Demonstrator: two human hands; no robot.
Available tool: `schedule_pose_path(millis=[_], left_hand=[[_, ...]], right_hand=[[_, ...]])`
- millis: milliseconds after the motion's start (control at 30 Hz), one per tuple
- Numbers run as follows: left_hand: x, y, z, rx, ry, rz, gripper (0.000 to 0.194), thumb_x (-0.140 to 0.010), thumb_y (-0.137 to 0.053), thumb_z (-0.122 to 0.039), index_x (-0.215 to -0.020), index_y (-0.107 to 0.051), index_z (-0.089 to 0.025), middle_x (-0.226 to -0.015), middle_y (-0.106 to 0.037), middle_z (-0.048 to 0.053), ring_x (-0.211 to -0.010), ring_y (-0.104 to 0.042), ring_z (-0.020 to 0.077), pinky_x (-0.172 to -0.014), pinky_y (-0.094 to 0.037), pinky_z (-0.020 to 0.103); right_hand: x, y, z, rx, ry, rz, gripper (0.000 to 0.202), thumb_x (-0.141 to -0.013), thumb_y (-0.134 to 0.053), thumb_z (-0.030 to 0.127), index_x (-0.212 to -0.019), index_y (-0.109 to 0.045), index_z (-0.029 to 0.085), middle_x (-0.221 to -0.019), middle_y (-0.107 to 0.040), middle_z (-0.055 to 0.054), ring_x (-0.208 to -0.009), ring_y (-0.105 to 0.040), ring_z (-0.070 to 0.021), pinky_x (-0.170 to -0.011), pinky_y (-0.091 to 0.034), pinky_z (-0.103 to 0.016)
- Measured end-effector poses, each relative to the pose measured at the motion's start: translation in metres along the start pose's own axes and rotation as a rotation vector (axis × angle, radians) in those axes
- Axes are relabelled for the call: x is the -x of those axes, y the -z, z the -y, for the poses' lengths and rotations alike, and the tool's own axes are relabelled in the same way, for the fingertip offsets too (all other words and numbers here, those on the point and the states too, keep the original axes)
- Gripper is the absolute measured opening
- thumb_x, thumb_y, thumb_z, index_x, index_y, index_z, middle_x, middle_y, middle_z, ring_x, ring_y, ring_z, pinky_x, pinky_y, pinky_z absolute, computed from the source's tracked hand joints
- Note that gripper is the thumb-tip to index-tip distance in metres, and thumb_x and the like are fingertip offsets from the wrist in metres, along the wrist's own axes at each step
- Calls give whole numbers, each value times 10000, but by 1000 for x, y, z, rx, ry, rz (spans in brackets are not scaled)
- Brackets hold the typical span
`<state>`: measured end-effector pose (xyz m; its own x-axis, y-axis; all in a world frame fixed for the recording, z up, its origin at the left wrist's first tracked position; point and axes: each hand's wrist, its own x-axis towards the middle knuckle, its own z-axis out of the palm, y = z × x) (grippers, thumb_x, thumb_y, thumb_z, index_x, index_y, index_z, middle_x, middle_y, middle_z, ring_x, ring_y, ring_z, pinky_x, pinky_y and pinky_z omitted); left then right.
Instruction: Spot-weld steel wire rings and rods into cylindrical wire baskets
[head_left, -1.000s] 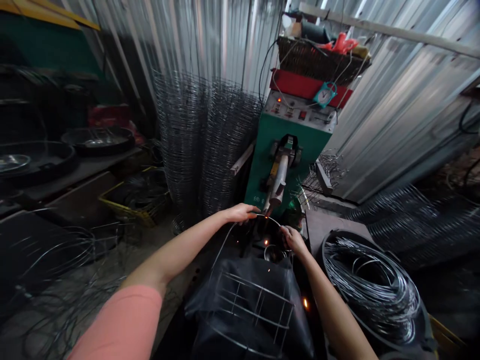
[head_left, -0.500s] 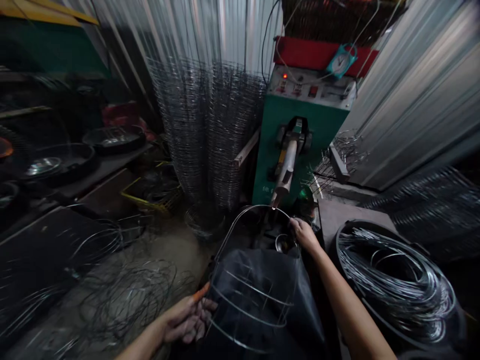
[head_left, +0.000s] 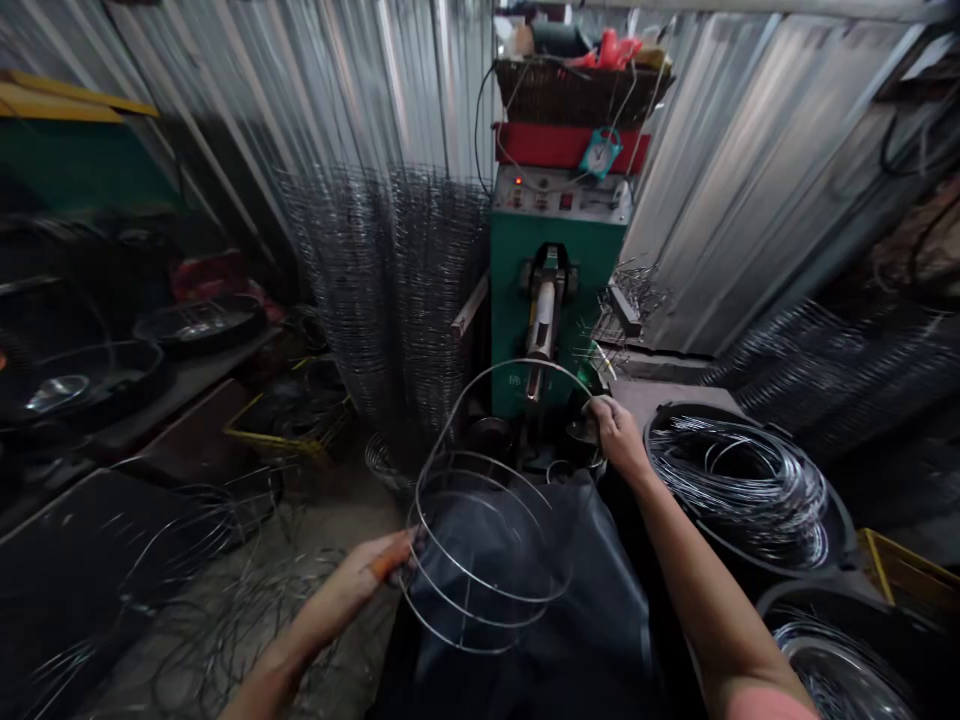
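A round frame of several thin wire rings (head_left: pixel 480 595) hangs tilted over a dark sheet on the person's lap. My left hand (head_left: pixel 397 560), with an orange wrap on a finger, is closed on the frame's left side. My right hand (head_left: pixel 611 425) pinches the right end of a larger wire hoop (head_left: pixel 491 370) that arches up from the frame. Behind the hoop's top stands the green machine (head_left: pixel 510 270), its metal electrode arm (head_left: pixel 541 320) pointing down toward the hoop. Whether hoop and tip touch cannot be told.
Tall stacks of wire frames (head_left: pixel 427 290) stand left of the machine. A black tub of wire rings (head_left: pixel 750 490) sits at the right, with another tub (head_left: pixel 832 640) nearer. Loose wires (head_left: pixel 247 610) litter the floor at left.
The wire frame has turned and risen off the lap, its rings now showing more fully. Both hands have risen slightly in view. The camera view has shifted, revealing more at the right.
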<state>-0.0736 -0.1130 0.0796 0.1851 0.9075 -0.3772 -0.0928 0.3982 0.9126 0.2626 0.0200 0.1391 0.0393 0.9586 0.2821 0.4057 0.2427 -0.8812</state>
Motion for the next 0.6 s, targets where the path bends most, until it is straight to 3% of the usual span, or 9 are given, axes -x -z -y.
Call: schedule_pose_path(millis=[100, 200, 267, 333, 367, 500, 600], left_hand=[[-2, -4, -11, 523, -95, -22, 370, -724, -604, -383, -1033, -631, -182, -982, -650, 100, -879, -604, 234, -765, -486, 355], [-24, -13, -3, 804, -16, -91, 412, -808, -493, -424, -1087, -586, -136, -859, -654, 123, -584, -598, 149, -539, -514, 274], [-43, -23, 9, 823, 57, -177, 347, -854, -455, -355, -1096, -567, -133, -675, -617, 51, -344, -418, 47, -359, -406, 171], [-56, -33, 22, 805, 81, -240, 277, -876, -440, -277, -1084, -560, -140, -563, -536, -23, -271, -262, -1, -315, -340, 128], [-59, -38, 27, 793, 89, -264, 257, -880, -436, -252, -1076, -558, -139, -547, -511, -39, -271, -255, -7, -331, -354, 123], [-57, -53, 45, 703, 188, -334, 245, -851, -461, -161, -1082, -540, -144, -676, -587, 9, -393, -464, 41, -445, -469, 186], [-52, -55, 51, 634, 214, -330, 273, -785, -492, -67, -1043, -557, -130, -759, -623, 45, -504, -548, 81, -493, -481, 204]], right_hand=[[8, 5, 5, -93, 93, -91, 345, -851, -386, 494, -749, -511, 190, -556, -480, 31, -481, -457, -111, -487, -375, -222], [9, -4, -20, -164, 105, -81, 360, -845, -393, 517, -798, -527, 187, -582, -512, 22, -525, -500, -126, -542, -414, -238], [7, -13, -47, -158, 73, -71, 396, -837, -385, 537, -833, -549, 177, -596, -532, 11, -537, -515, -137, -556, -429, -250], [4, -21, -74, -77, 6, -53, 445, -847, -343, 536, -884, -578, 160, -643, -579, -16, -585, -549, -155, -584, -447, -264], [4, -24, -85, 5, -42, -31, 461, -855, -323, 524, -908, -593, 155, -689, -610, -35, -639, -575, -166, -617, -458, -271], [20, -15, -114, 307, -240, 67, 320, -796, -495, 433, -872, -659, 169, -858, -673, -93, -882, -607, -234, -778, -448, -319], [60, 31, -121, 493, -348, 45, 229, -745, -573, 347, -869, -675, 184, -918, -673, -124, -920, -604, -293, -792, -436, -373]])
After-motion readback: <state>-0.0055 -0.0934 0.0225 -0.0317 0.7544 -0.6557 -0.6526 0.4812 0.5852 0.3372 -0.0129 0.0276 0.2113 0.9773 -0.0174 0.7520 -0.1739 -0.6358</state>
